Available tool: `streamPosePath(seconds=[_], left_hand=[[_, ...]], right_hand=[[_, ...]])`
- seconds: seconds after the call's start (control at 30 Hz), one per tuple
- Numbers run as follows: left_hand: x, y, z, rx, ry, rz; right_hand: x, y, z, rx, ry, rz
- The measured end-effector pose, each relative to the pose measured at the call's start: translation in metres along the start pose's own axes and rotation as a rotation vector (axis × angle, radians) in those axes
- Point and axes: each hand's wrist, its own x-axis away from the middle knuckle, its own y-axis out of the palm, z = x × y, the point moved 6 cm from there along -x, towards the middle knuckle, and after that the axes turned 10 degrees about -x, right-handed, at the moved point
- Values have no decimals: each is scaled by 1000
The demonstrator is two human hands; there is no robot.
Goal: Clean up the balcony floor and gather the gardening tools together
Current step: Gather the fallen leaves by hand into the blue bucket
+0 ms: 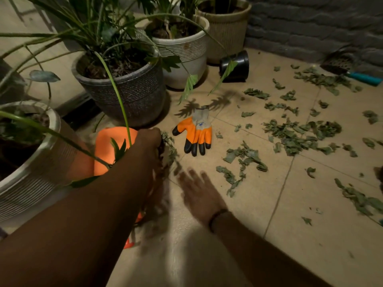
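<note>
While lying flat, glove (196,132) fingers point nearward.

No legible text — glove (196,133) mark blurred

Tiled floor (310,235) under scattered leaves (294,135), glove (196,133), pots (132,96).

A home balcony or patio used for container gardening, seen under dim artificial light. Large beige floor tiles (310,235) meet a grey brick wall (310,23) at the far side. Ribbed planters, grey (128,94), white (182,56) and beige (226,27), hold leafy plants. A black plastic nursery pot (235,66) lies tipped on its side. Torn green leaf scraps (294,135) litter the tiles around an orange-and-grey gardening glove (195,134) and a teal-handled scoop (348,67).
</note>
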Motion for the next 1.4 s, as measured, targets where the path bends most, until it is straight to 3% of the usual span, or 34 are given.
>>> streamPosePath(seconds=[0.07,0.1,0.17,0.3,0.43,0.5,0.6,0.67,0.77,0.83,0.93,1.03,1.17,1.3,1.4], left_hand=[[4,-1,8,45,20,15],[5,-1,13,78,30,29],[2,-2,17,173,19,23],[8,-11,25,335,12,43],[7,-12,25,397,16,50],[5,-9,25,427,5,23],[9,3,34,480,15,-30],[13,19,43,545,33,-90],[24,48,58,620,43,-177],[35,66,68,639,60,-217],[54,84,80,650,82,-274],[65,86,96,652,171,-311],[77,86,105,730,209,-332],[79,95,98,615,117,-403],[89,99,100,583,121,-531]], right_hand=[[-6,-25,63,15,360,42],[-9,-36,78,-15,431,72],[-15,-44,60,-88,334,103],[-60,-10,-27,-224,-43,-35],[-79,13,-53,-53,-128,-148],[-69,7,-21,58,-25,-108],[-41,-24,47,-26,393,118],[-25,-48,71,-437,672,307],[-31,-64,59,-1648,1070,458],[-45,-77,33,-2374,1116,503],[-54,-112,33,-2711,1038,728],[-55,-143,41,-2634,945,935],[-48,-166,55,-2261,838,1109],[-62,-182,57,-1505,587,778],[-70,-185,69,-952,611,567]])
